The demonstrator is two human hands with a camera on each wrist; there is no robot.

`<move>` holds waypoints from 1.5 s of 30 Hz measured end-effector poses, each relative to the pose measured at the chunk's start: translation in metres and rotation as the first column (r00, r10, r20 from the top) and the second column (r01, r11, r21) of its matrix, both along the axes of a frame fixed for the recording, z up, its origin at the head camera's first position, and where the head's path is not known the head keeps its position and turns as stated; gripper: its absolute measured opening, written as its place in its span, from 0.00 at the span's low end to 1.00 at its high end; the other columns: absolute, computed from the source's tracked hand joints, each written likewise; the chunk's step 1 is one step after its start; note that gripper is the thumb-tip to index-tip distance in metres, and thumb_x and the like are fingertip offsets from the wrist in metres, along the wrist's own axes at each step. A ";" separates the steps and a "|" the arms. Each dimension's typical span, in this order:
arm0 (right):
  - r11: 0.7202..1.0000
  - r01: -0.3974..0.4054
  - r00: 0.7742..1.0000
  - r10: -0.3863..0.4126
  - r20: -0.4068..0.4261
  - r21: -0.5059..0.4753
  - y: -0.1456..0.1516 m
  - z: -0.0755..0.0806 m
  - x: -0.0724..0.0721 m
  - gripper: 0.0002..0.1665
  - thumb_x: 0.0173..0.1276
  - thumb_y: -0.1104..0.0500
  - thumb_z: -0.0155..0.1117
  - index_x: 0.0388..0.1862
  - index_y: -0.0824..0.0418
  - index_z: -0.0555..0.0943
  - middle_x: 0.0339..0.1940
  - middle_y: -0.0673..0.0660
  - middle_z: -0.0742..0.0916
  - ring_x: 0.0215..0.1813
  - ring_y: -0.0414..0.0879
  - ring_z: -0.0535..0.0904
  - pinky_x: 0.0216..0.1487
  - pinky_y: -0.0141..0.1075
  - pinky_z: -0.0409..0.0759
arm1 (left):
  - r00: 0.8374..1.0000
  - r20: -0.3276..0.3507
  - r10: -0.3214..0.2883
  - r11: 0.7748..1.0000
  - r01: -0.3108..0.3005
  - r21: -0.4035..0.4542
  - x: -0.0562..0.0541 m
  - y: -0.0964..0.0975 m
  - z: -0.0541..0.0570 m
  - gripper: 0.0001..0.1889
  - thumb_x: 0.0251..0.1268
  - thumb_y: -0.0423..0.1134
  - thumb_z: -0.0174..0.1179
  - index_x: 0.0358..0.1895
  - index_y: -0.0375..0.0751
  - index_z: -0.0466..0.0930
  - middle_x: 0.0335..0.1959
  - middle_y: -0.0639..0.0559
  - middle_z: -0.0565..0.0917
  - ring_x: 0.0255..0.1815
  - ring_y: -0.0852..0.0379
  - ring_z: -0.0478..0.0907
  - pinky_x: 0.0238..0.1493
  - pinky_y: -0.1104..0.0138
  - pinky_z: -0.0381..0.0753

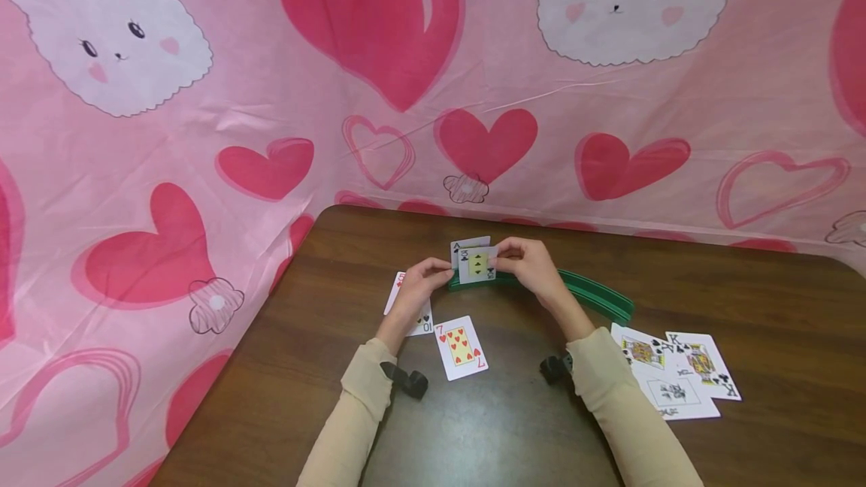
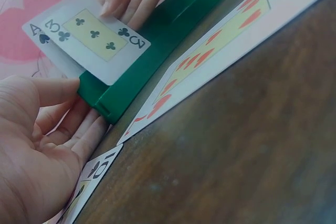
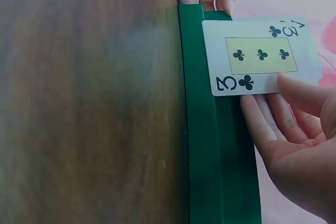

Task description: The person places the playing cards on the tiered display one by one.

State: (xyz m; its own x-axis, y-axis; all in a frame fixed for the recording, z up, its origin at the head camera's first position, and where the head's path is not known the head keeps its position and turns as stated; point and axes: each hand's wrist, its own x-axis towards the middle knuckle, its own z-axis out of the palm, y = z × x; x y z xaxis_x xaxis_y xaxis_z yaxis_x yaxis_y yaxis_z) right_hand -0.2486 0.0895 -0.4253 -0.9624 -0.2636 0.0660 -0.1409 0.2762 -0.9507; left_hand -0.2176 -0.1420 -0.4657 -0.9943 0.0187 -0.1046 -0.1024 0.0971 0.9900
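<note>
A curved green card holder (image 1: 595, 295) lies on the table, and my left hand (image 1: 421, 288) grips its left end between thumb and fingers. An ace of spades (image 2: 38, 34) stands in the holder near that end. My right hand (image 1: 531, 265) pinches a three of clubs (image 3: 261, 56), thumb on its face and fingers behind. The three overlaps most of the ace, its lower edge right at the holder's groove. A seven of hearts (image 1: 461, 349) lies face up in front of the holder. Under my left hand lie a black ten (image 1: 425, 322) and a red-suited card (image 1: 392, 293), both partly hidden.
At right, face-up cards overlap: a king of clubs (image 1: 705, 367), another face card (image 1: 641, 349) and a card with a black-and-white picture (image 1: 675, 394). Pink heart-patterned cloth (image 1: 379, 149) hangs along the back and left of the brown wooden table (image 1: 514, 434).
</note>
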 end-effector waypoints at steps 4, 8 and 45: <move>1.000 0.013 1.000 -0.013 -0.012 -0.001 0.000 0.000 0.001 0.12 0.69 0.65 0.71 0.46 0.72 0.85 0.48 0.67 0.89 0.47 0.57 0.86 0.57 0.48 0.83 | 1.000 -0.008 -0.007 1.000 0.007 0.008 0.001 0.000 0.000 0.15 0.75 0.40 0.63 0.56 0.35 0.84 0.58 0.42 0.84 0.60 0.47 0.77 0.68 0.51 0.71; 1.000 0.004 1.000 -0.004 -0.006 0.013 0.000 0.000 0.001 0.11 0.69 0.65 0.71 0.46 0.72 0.85 0.47 0.67 0.89 0.46 0.56 0.86 0.57 0.48 0.83 | 1.000 -0.011 -0.012 1.000 0.012 0.006 0.001 -0.001 -0.001 0.14 0.74 0.40 0.63 0.55 0.35 0.84 0.58 0.43 0.84 0.60 0.47 0.77 0.69 0.51 0.71; 0.996 -0.001 1.000 0.002 -0.011 0.087 -0.004 -0.001 0.001 0.12 0.69 0.63 0.71 0.46 0.71 0.86 0.46 0.67 0.89 0.45 0.57 0.84 0.55 0.48 0.84 | 1.000 0.003 -0.001 1.000 0.001 -0.020 0.001 -0.002 -0.001 0.14 0.74 0.40 0.63 0.55 0.37 0.85 0.61 0.43 0.83 0.64 0.45 0.76 0.70 0.49 0.70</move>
